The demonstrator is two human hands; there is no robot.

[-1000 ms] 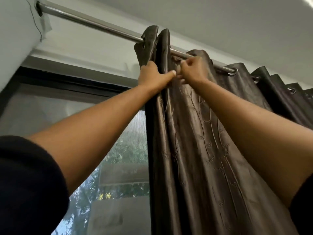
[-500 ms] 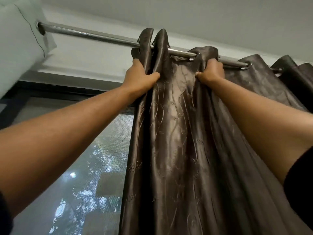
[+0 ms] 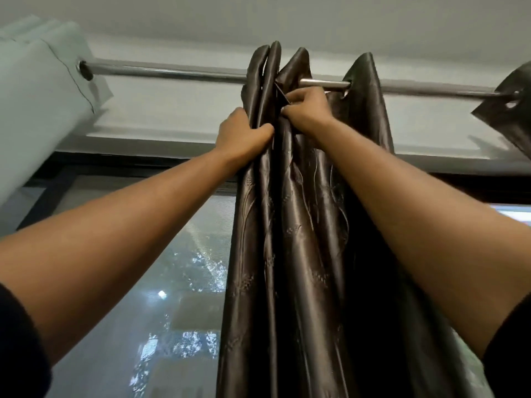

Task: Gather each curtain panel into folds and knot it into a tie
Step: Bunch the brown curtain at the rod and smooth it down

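Just below the rod [image 3: 172, 73], my left hand [image 3: 240, 136] grips the curtain panel's [image 3: 290, 239] bunched outer folds, right hand [image 3: 306, 109] pinching the adjacent fold.

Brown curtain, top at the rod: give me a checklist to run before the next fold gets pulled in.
1. Left hand grips the gathered folds of the brown curtain: ok.
2. Right hand pinches the third fold against the bundle: ok.
3. Rod bare between bundle and next fold: ok.
4. All folds gathered: not ok, next fold and far corner sit apart.
5. Hem hanging free: cannot tell, out of view.
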